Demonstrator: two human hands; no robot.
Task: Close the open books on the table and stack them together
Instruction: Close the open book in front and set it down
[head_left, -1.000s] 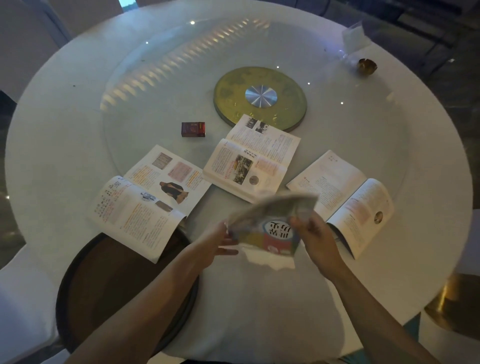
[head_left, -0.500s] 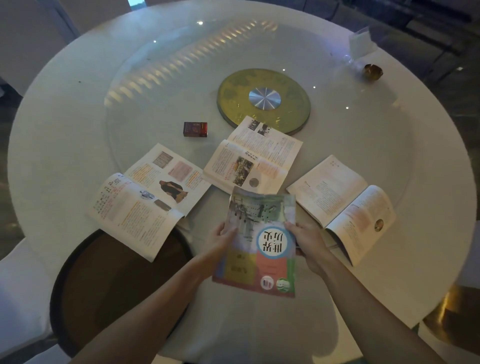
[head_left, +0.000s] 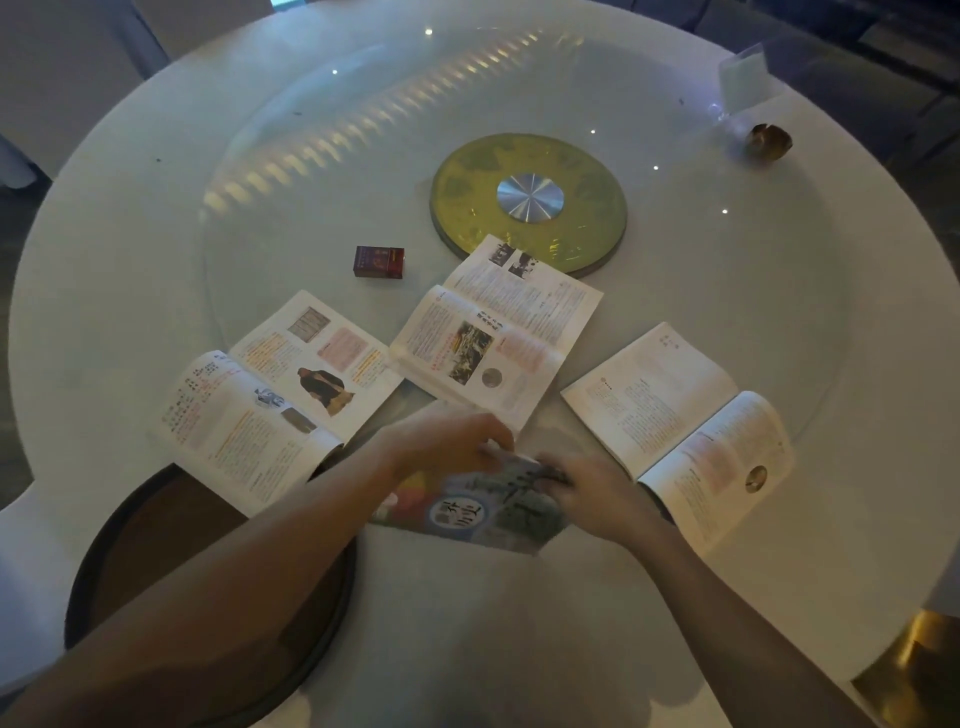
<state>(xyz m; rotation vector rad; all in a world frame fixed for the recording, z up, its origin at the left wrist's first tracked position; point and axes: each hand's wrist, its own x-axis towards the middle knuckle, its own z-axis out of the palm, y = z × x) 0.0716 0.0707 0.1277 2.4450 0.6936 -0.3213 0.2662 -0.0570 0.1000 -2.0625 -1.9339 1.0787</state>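
A closed book (head_left: 483, 514), its colourful cover facing up, lay near the front edge of the round white table (head_left: 130, 218), blurred in the picture. The left hand (head_left: 447, 441) was curled over the book's far left corner, fingers bent down onto it, and the right hand (head_left: 597, 493) pressed on its right end with fingers bent around the edge; both hands seemed to grip the book, though the blur hid whether it rested flat on the table.

Three more books lay open, pages up, in an arc just beyond it. The left open book (head_left: 275, 395) hung partly over the table's near edge, above a dark round stool (head_left: 156, 545). The middle open book (head_left: 498, 332) sat just beyond the hands, its far corner overlapping the rim of a gold disc (head_left: 467, 182) at the centre of the table. The right open book (head_left: 680, 426) lay just to the right of the right hand, its near corner close to the table's edge.

A small red box (head_left: 379, 261) stood alone to the left of the gold disc, well clear of the books. At the far right edge were a small brass bowl (head_left: 771, 141) and a clear card stand (head_left: 743, 80). The far half of the table and the near strip below the closed book were bare.
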